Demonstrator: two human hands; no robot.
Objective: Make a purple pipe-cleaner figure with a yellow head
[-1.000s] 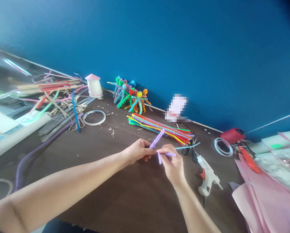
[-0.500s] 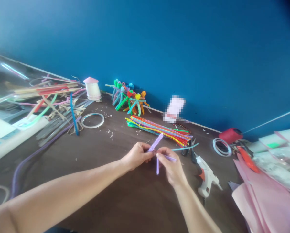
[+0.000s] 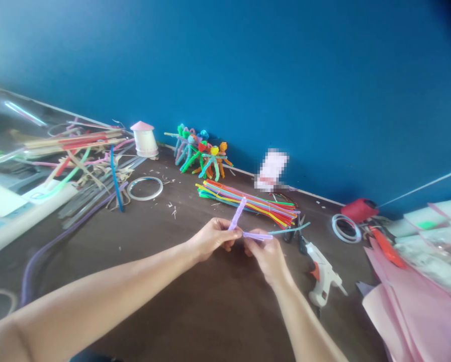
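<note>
Between my two hands, above the dark table (image 3: 165, 301), is a piece of light purple pipe cleaner (image 3: 238, 213), bent and twisted. My left hand (image 3: 214, 239) pinches it near the middle, with one thick twisted end pointing up and away. My right hand (image 3: 263, 251) has its fingers closed on the other part, whose ends stick out to the right. Just beyond lies a bundle of coloured pipe cleaners (image 3: 248, 201), tied together. A loose light blue pipe cleaner (image 3: 291, 230) rests beside scissors (image 3: 302, 241), partly hidden.
Pipe-cleaner figures (image 3: 202, 153) stand by the blue wall (image 3: 285, 90). A white glue gun (image 3: 325, 276) and pink sheets (image 3: 410, 306) lie right. Left are a tape ring (image 3: 145, 188), a pink-topped white container (image 3: 145, 140) and piled strips (image 3: 82, 161). A red spool (image 3: 359, 210) sits back right.
The twisted purple end has swung slightly left and more upright. The purple end that hung below my right hand no longer shows there; the ends now lie together to the right.
</note>
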